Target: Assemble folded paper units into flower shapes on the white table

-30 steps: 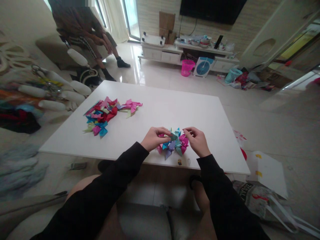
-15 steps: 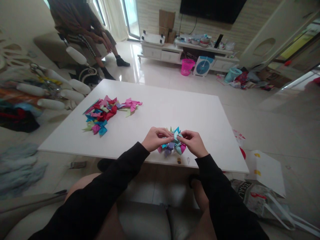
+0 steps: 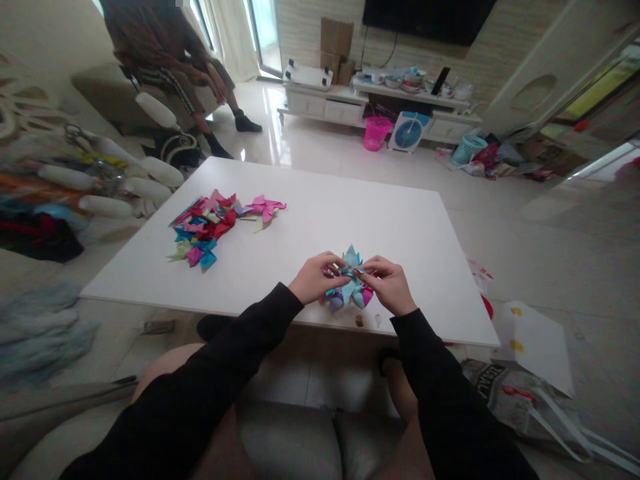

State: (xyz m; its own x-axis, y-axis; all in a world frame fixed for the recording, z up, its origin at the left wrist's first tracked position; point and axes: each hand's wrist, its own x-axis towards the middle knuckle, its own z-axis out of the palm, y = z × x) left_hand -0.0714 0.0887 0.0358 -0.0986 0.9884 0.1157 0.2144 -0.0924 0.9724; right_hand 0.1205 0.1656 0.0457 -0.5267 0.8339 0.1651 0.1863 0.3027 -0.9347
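Observation:
Between my hands is a light blue origami piece, with pointed paper tips sticking up and down. My left hand pinches its left side with thumb and fingers. On its right side my right hand has its fingertips pressed to the paper. Under and around it lie more folded paper pieces: a purple one in front and a magenta one by my right hand. My fingers cover part of this cluster. Whether these pieces are joined to the light blue one I cannot tell.
A heap of colourful origami pieces lies on the white table at the left. Two small items, one a brown piece, sit near the front edge. Beyond the table a person is seated. A pink basket stands on the floor.
My right hand has moved left onto the light blue paper, where its fingertips now press. The light blue piece has turned up, its tip now pointing away from me. The heap stays put.

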